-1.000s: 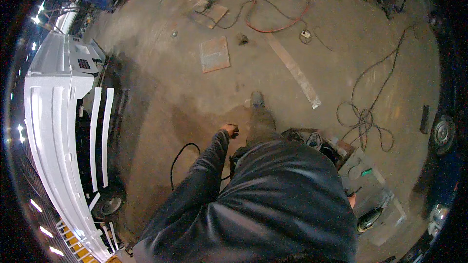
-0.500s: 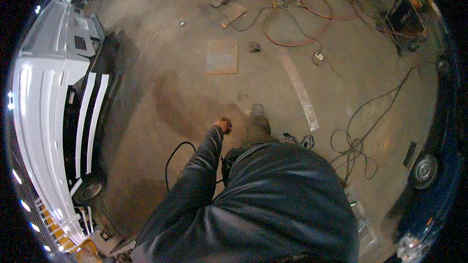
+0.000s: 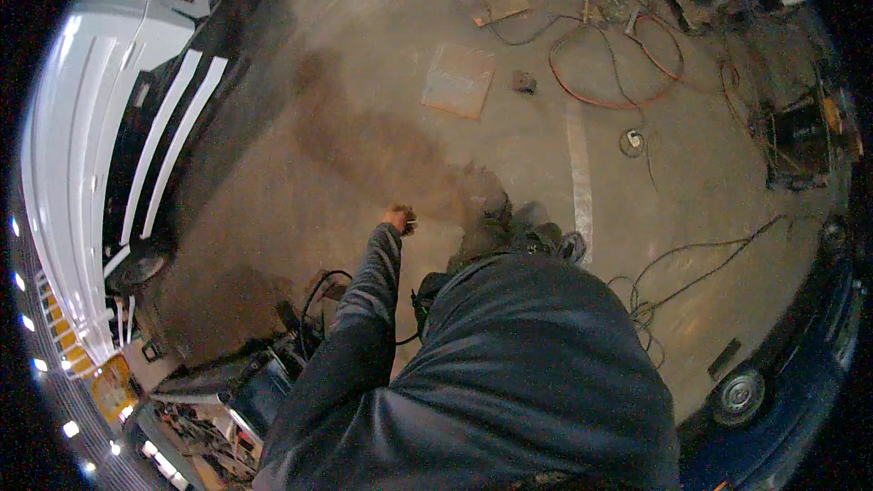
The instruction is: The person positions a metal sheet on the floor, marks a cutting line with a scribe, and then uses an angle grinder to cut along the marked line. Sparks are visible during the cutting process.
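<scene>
My left hand (image 3: 400,218) hangs in front of me over the brown-stained floor, at the end of a dark sleeve. Its fingers look curled in, and a small pale sliver shows at them, too blurred to name. Near that forearm a black cable or hose (image 3: 314,295) loops beside me. My right hand is out of sight; the dark jacket (image 3: 546,355) over my body fills the lower middle.
A white vehicle (image 3: 82,127) stands on the left, a dark blue one (image 3: 773,418) at lower right. Ahead lie a square plate (image 3: 458,80), a red hose (image 3: 600,105) and cables (image 3: 646,309). A cluttered cart (image 3: 205,427) stands at lower left.
My view has turned, so the plate and hose sit farther right. The cluttered cart at lower left shows more. My feet have shifted, and my left hand stays low with fingers curled.
</scene>
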`<state>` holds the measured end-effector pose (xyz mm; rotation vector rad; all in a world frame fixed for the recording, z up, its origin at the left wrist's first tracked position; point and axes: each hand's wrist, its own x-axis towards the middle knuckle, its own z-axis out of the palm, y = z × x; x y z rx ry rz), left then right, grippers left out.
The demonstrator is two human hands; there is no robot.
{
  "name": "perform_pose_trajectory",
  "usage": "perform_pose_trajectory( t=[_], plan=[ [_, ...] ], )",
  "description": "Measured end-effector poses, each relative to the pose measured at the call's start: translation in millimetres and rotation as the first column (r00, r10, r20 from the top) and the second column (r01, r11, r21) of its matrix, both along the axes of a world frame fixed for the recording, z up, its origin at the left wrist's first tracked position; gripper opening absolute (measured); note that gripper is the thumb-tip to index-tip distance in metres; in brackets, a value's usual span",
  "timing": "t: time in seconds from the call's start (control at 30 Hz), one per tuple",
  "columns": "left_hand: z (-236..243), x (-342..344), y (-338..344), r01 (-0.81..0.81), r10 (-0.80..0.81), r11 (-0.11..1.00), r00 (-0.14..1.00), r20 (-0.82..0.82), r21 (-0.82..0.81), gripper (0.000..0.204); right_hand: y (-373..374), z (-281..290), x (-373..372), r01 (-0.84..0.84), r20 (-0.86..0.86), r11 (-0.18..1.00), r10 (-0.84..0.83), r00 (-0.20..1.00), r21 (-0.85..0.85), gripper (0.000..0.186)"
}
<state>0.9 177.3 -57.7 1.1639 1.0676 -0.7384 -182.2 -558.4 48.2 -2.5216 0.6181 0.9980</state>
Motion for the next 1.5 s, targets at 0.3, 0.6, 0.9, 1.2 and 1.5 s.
perform_pose_trajectory(
  t=[0.3,0.6,0.9,1.2,1.5],
  plan=[
    [18.1,-80.5,-78.1,-0.325,0.319,0.946,0.930,-0.181,0.000,0.012,-41.5,-9.0,122.0,-0.180,0.003,0.979,0.181,0.984,0.091,0.034],
    [31.9,-113.9,-72.3,-0.449,0.447,0.893,0.893,-0.052,-0.040,0.017,-27.0,-34.0,220.5,-0.263,-0.009,0.936,0.272,0.962,0.234,0.032],
    [4.3,-95.2,-52.3,-0.461,0.447,0.873,0.887,-0.116,-0.159,0.027,-33.3,-43.6,199.2,-0.485,0.078,0.860,0.479,0.874,0.160,0.030],
    [-3.9,-70.3,58.0,-0.546,0.538,0.794,0.836,-0.109,-0.265,0.025,51.7,-91.2,198.1,-0.812,-0.309,0.570,0.800,0.514,0.126,0.036],
    [1.6,15.2,248.2,-0.570,0.577,0.800,0.816,-0.018,-0.189,0.019,254.6,-35.8,279.2,-0.114,-0.027,0.928,0.132,0.991,0.354,0.026]
  ],
)
